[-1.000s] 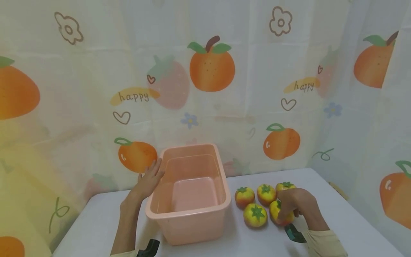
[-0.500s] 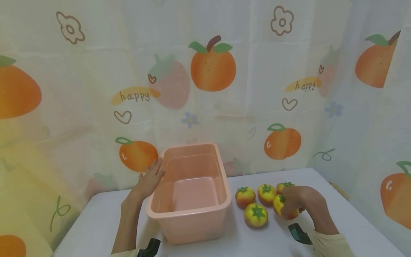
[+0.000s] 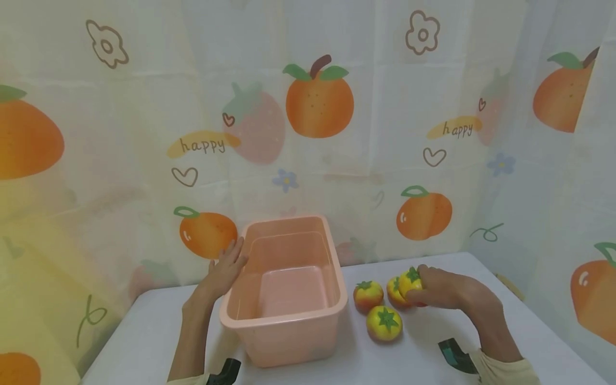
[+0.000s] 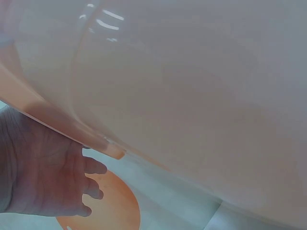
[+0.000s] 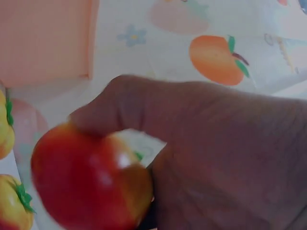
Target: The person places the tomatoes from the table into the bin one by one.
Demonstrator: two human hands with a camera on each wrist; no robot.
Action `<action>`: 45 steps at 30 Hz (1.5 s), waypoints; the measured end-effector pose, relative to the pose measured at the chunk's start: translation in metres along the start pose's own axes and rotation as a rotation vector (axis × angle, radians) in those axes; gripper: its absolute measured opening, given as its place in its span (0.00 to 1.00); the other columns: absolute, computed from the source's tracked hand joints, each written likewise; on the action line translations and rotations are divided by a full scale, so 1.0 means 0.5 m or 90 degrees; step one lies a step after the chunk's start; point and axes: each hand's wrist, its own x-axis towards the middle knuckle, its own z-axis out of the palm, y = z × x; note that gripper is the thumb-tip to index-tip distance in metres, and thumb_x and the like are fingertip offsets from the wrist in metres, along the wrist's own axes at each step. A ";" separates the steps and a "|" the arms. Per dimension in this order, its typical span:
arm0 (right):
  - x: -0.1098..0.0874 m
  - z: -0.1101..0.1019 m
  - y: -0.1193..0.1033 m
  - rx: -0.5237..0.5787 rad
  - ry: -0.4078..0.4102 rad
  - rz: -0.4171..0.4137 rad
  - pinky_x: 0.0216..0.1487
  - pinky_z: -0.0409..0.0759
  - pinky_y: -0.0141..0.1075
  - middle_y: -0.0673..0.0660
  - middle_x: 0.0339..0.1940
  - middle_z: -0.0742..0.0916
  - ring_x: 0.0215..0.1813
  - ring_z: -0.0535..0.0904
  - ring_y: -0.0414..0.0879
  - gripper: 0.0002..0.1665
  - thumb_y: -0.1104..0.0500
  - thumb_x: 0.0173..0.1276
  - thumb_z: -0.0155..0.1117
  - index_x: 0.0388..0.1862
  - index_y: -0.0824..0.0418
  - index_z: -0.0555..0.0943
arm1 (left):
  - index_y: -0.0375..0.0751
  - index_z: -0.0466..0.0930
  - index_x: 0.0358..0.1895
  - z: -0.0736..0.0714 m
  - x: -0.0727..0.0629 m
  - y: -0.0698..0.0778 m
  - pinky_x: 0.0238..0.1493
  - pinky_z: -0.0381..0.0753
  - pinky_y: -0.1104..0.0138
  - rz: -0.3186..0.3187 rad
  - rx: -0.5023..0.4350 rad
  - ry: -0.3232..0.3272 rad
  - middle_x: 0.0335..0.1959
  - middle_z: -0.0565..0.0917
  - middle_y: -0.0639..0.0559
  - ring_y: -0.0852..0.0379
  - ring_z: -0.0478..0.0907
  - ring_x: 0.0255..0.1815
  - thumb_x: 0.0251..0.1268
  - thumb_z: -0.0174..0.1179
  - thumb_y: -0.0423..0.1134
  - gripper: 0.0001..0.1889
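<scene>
A pink plastic basin (image 3: pixel 284 319) stands on the white table, nothing in it. My left hand (image 3: pixel 223 272) lies at its left rim with fingers straight, and the left wrist view shows the palm against the basin's outer side (image 4: pixel 182 96). My right hand (image 3: pixel 445 289) grips a yellow-red tomato (image 3: pixel 410 283) with green leaves on top. In the right wrist view the thumb and fingers curl round this tomato (image 5: pixel 91 177), its red underside showing. It overlaps another tomato (image 3: pixel 394 294) behind it in the head view.
Two more tomatoes, one at the back (image 3: pixel 368 295) and one in front (image 3: pixel 384 322), sit between the basin and my right hand. A fruit-printed curtain (image 3: pixel 317 171) hangs right behind the table (image 3: pixel 418 358).
My right hand has taken the front right tomato up and back to the left, close over the others. The back right tomato no longer shows. My left hand stays at the rim.
</scene>
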 end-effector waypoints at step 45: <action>0.014 0.103 -0.195 0.118 0.311 -0.412 0.79 0.56 0.74 0.54 0.81 0.74 0.87 0.57 0.61 0.39 0.44 0.81 0.58 0.85 0.52 0.60 | 0.36 0.35 0.85 0.002 -0.002 0.002 0.76 0.18 0.25 -0.008 -0.004 0.004 0.86 0.35 0.28 0.18 0.26 0.83 0.86 0.29 0.57 0.38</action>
